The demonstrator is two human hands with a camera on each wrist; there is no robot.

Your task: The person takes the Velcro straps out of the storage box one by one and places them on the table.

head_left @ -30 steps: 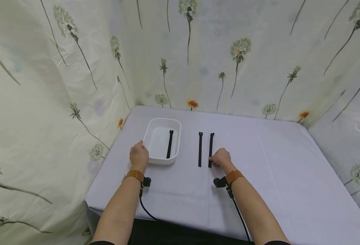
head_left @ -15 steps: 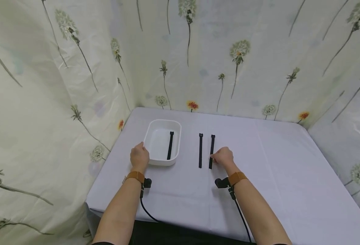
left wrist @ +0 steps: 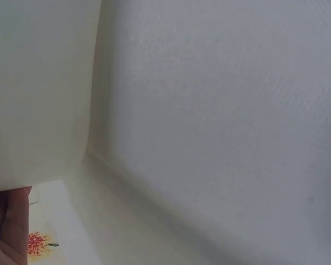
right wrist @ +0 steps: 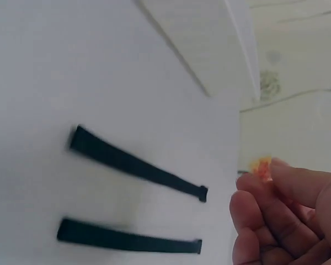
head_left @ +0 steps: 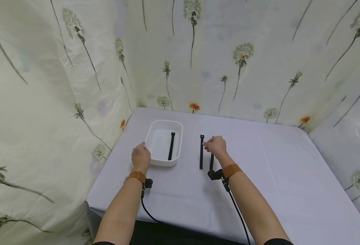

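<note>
My left hand (head_left: 140, 157) grips the left wall of a white plastic tray (head_left: 163, 163); in the left wrist view only a few of its fingers (left wrist: 14, 223) show beyond the tray wall (left wrist: 38, 88). Inside the tray lies one black cable strap (head_left: 171, 146). Two more straps are on the table to the tray's right: a left strap (head_left: 201, 156) and a right strap (head_left: 211, 162). Above the right strap, partly covering it, hovers my right hand (head_left: 216, 146). Its fingers are loosely curled and hold nothing, apart from both straps in the right wrist view.
A white cloth covers the table (head_left: 274, 170). Flower-patterned sheeting (head_left: 259, 75) stands along its back and sides. A black cable (head_left: 236, 207) trails from the camera on my right wrist, another (head_left: 147, 211) from the left.
My right hand has let go of the right strap, lifted, and moved forward and slightly left. The strap's tilt has changed slightly. My left hand stays on the tray.
</note>
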